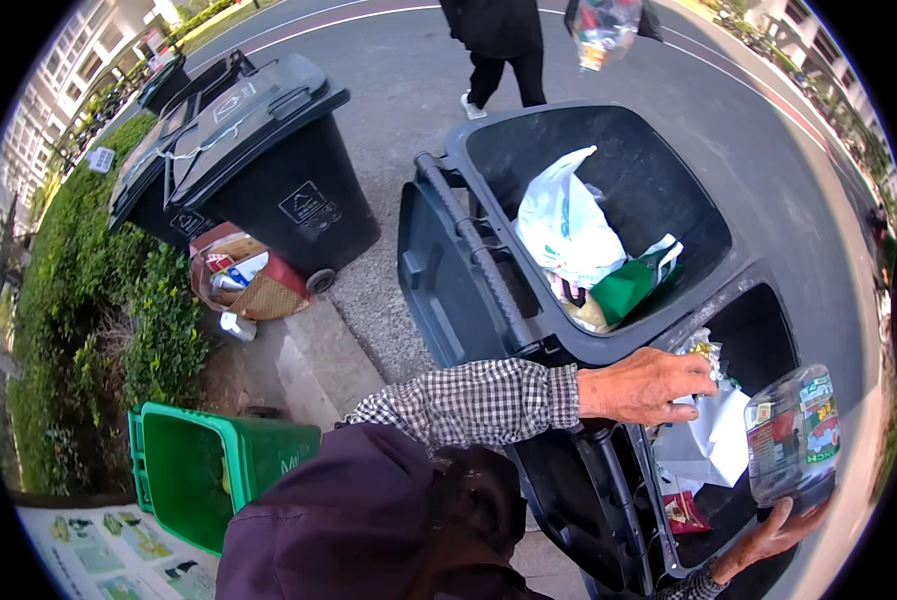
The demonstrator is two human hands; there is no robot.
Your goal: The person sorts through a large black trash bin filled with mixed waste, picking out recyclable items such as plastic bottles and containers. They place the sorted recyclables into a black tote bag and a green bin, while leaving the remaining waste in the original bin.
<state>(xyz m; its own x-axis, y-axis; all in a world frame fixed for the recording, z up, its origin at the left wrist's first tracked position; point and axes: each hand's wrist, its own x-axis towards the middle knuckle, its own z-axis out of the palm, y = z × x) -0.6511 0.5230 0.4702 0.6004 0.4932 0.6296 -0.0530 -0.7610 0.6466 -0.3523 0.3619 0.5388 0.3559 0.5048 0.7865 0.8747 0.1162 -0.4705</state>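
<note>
My left hand (647,384) reaches over the near edge of an open black wheeled bin (763,307), its fingers curled apart and nothing seen in them. Below it in that bin lie a white paper bag (707,442), crumpled gold and clear wrapping and a red packet (685,513). At the right, my right hand (786,525) holds a large clear plastic jar (793,435) with a printed label by its dark end, over the bin's right side. Beside this bin, a larger open grey bin (456,142) contains a white plastic bag (568,217) and a green bag (628,289).
Closed black bins (291,180) stand at the left, with a paper bag of waste (276,289) and a white cup (237,326) beside them. An open green bin (186,465) is at lower left, near a hedge (88,300). A person in black (497,37) is on the road.
</note>
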